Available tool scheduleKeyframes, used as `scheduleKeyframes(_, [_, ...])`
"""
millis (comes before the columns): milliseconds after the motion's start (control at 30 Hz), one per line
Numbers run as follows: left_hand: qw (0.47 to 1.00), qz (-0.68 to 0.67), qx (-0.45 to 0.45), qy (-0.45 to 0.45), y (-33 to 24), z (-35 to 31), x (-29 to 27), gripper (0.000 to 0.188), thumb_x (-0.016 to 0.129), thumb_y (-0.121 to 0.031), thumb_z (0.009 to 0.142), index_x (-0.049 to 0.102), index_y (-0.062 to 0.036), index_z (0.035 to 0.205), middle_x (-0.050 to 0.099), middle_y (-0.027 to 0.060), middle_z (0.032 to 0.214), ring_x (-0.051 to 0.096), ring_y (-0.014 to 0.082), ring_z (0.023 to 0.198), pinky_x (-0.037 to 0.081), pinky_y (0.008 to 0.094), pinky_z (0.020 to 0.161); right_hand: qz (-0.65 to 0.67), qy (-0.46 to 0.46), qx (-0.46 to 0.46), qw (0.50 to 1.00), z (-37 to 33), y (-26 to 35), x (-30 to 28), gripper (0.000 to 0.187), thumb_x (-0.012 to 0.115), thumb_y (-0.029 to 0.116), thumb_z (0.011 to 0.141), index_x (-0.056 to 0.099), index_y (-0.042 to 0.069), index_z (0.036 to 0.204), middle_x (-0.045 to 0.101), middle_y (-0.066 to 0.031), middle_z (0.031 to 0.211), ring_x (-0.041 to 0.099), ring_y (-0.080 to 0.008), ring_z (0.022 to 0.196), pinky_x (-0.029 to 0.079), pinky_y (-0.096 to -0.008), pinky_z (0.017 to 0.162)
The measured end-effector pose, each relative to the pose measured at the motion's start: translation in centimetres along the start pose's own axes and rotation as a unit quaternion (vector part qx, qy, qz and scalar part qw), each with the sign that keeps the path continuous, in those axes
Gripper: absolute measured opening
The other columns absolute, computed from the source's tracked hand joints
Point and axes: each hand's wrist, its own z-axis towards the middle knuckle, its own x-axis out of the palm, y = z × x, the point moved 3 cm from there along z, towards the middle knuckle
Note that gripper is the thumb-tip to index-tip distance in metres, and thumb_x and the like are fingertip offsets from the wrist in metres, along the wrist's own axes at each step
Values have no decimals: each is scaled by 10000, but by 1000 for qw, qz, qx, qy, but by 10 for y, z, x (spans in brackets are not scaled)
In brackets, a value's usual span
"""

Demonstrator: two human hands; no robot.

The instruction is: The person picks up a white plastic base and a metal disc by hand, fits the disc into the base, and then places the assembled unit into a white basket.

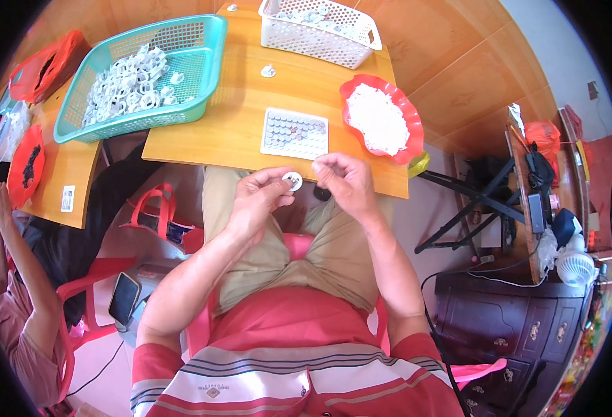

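Note:
My left hand [259,200] is closed over my lap, just off the table's front edge. Between its thumb and fingers it pinches a small round white plastic part [293,181] with a dark detail in the middle. My right hand [348,185] is beside it, thumb and forefinger together near the corner of a white tray [318,152]. Whatever those fingertips hold, if anything, is too small to make out. Rows of small grey, coin-like discs [288,130] lie in the tray. To its right, a red scalloped bowl [417,142] is heaped with tiny white pieces [377,119].
A green basket [212,69] of white plastic parts [129,82] stands at the left, and a white basket [313,48] at the back. One loose part [268,71] lies on the wooden table [236,132]. Another person's arm [24,260] is at far left, near a second red bowl [17,170].

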Motion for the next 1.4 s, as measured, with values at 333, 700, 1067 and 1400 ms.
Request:
scheduleKeyframes(333, [999,13,-40,1,2,0,2,232,613,-61,914,646,-14,1139,680,43,1010,619,79,803,533,213,705,-438,-69,-76,893,64,24,-87,207,649,115,833,689,44,1024,664,-136,1060,644,-323,942,507,-412,815])
scheduleKeyframes(700, [998,18,-57,2,6,-3,4,207,629,-66,912,646,-12,1111,685,51,975,642,86,754,563,220,698,-546,55,13,836,98,-17,-92,256,587,101,814,699,49,1040,674,-207,1014,637,-383,980,499,-468,861])
scheduleKeyframes(1067, [998,28,-57,8,6,-2,6,232,624,-77,916,649,-15,1138,681,45,1008,617,76,788,532,207,700,-472,11,-56,880,86,-18,-106,228,547,97,876,688,12,1034,649,-228,1049,617,-384,1011,484,-456,877])
scheduleKeyframes(1400, [998,41,-56,3,6,-3,7,239,624,-89,918,639,-7,1142,678,45,1007,619,76,799,533,214,708,-382,1,-40,923,77,-10,-114,166,579,115,884,653,-22,943,640,-212,1022,616,-381,953,482,-430,830])
